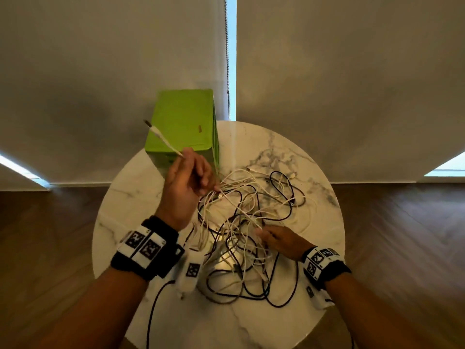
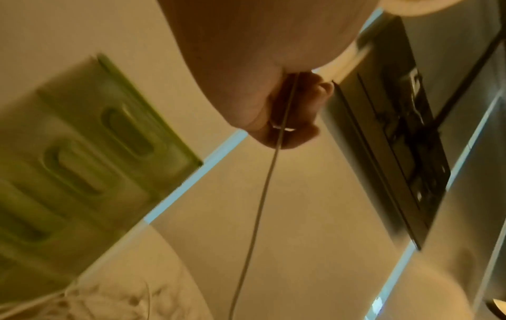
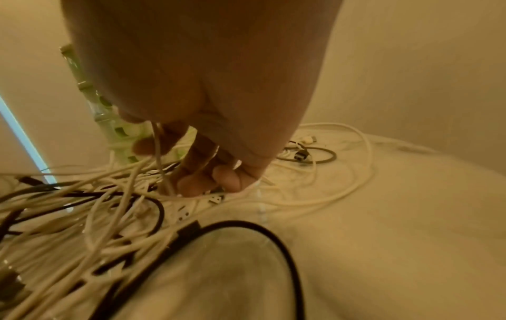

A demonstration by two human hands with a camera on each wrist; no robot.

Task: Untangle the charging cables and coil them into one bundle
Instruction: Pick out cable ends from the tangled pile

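— Left hand (image 1: pixel 185 183) raised above the desk (image 1: pixel 297 152), fingers curling round one white cable (image 1: pixel 164 139) and pinching it, plug end sticking up over the green box (image 1: pixel 182 122).

— Right hand (image 1: pixel 281 239)?

— Lying low on the near right of the tangle of charging cables (image 1: pixel 246 222), fingertips (image 3: pixel 227 179) pressing down among white strands; one strand running between thumb and fingers, though gripping or merely touching, cannot tell.

— Tangle sitting where?

— Sprawling across the middle of the round marble desk, white and black cables crossing, one black loop (image 3: pixel 246 227) lying nearest the right wrist. Green box standing at the far left edge.
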